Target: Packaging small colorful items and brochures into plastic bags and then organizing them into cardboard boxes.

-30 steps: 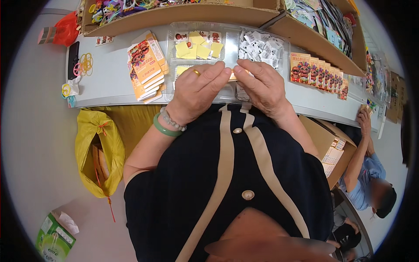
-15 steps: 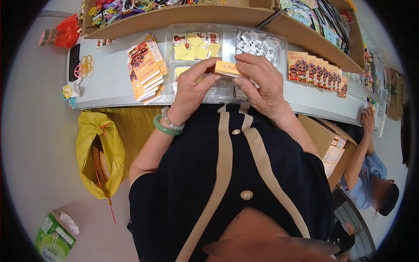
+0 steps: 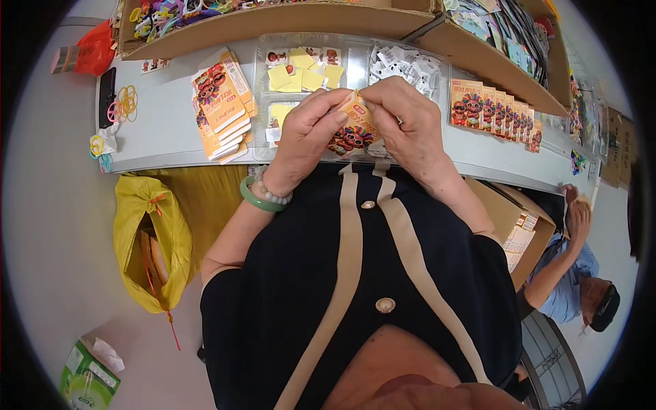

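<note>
Between my two hands is a small orange printed carton [image 3: 357, 137] with colourful cartoon figures on its front. My left hand [image 3: 307, 133] grips its left side, thumb and fingers closed. On the upper right end, my right hand [image 3: 404, 123] pinches the carton at its top edge. Both hands are above the near part of a clear plastic tray [image 3: 350, 67]. In the tray's left part lie yellow square cards [image 3: 302, 78] and small picture cards. Small white pieces [image 3: 404, 72] fill its far right part.
Flat orange cartons [image 3: 222, 102] lie stacked at left; a row of upright cartons [image 3: 488, 109] is at right. Open cardboard boxes [image 3: 287, 33] with small goods line the back. A yellow bag [image 3: 154, 239] hangs below the table's left. A co-worker's arm [image 3: 562, 253] is at far right.
My hands have turned the carton from edge-on so its printed front shows, and my right fingers have moved onto its top edge. The co-worker's hands have shifted.
</note>
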Action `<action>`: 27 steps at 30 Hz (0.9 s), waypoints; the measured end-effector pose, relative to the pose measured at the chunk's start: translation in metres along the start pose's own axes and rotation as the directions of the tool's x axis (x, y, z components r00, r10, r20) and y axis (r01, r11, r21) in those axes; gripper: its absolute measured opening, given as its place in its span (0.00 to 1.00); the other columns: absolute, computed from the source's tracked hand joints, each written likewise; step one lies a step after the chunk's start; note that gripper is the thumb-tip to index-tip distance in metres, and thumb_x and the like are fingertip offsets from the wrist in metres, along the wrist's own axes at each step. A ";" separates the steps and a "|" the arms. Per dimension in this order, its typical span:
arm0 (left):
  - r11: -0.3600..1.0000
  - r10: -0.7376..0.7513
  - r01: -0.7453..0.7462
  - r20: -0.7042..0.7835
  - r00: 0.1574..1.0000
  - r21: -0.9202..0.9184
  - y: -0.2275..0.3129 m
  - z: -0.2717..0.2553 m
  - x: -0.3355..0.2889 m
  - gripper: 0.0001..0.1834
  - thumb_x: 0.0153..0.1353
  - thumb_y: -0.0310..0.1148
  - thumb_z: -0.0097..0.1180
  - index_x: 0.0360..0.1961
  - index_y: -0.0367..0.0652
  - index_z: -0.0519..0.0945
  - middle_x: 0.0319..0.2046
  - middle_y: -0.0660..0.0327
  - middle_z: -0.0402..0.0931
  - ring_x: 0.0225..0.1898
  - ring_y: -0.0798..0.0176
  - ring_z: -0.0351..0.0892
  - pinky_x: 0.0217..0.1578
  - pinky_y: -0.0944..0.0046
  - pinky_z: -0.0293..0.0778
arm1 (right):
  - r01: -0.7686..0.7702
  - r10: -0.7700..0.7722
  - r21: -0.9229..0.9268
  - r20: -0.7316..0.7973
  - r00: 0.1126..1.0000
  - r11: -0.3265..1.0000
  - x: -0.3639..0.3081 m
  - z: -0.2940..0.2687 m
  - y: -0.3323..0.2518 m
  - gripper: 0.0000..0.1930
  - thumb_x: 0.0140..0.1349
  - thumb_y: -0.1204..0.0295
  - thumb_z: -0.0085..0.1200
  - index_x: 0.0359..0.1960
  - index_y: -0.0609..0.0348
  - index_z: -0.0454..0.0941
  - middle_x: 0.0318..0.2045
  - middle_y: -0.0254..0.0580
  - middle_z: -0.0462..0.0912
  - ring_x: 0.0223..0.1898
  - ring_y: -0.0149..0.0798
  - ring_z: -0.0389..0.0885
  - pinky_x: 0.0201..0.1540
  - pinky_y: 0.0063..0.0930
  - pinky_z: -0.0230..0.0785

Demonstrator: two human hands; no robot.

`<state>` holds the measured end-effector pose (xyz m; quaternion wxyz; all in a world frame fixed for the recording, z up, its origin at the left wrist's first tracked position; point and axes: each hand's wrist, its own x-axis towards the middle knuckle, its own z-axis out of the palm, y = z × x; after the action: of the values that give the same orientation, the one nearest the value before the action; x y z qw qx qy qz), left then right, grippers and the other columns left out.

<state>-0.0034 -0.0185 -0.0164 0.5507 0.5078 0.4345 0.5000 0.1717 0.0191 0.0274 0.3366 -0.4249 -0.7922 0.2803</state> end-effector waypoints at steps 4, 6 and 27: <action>0.999 0.008 -0.008 0.012 1.000 0.051 -0.002 -0.002 0.001 0.14 0.62 0.25 0.52 0.49 0.32 0.75 0.38 0.58 0.74 0.40 0.68 0.73 0.43 0.70 0.69 | 0.003 -0.003 0.049 -0.009 1.000 0.999 -0.002 0.001 0.002 0.07 0.54 0.81 0.53 0.35 0.60 0.79 0.31 0.41 0.79 0.33 0.45 0.80 0.35 0.31 0.73; 0.999 -0.026 0.026 0.001 1.000 0.045 -0.006 -0.002 -0.001 0.15 0.62 0.25 0.51 0.50 0.33 0.75 0.39 0.59 0.74 0.40 0.68 0.73 0.44 0.71 0.69 | -0.047 0.045 0.034 0.065 0.997 0.998 -0.005 -0.002 0.003 0.10 0.54 0.81 0.54 0.38 0.59 0.80 0.34 0.41 0.80 0.37 0.46 0.80 0.37 0.32 0.73; 0.898 -0.237 0.190 -0.073 0.969 -0.396 0.000 0.007 0.002 0.22 0.66 0.26 0.47 0.61 0.40 0.68 0.50 0.63 0.72 0.48 0.74 0.71 0.50 0.73 0.68 | -0.216 0.183 0.480 0.114 0.976 0.850 -0.019 0.006 0.029 0.13 0.61 0.77 0.52 0.47 0.66 0.79 0.46 0.46 0.80 0.48 0.36 0.78 0.52 0.26 0.68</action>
<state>0.0034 -0.0170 -0.0155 0.6643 0.3077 0.4126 0.5420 0.1889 0.0156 -0.0027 0.3766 -0.3964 -0.6574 0.5185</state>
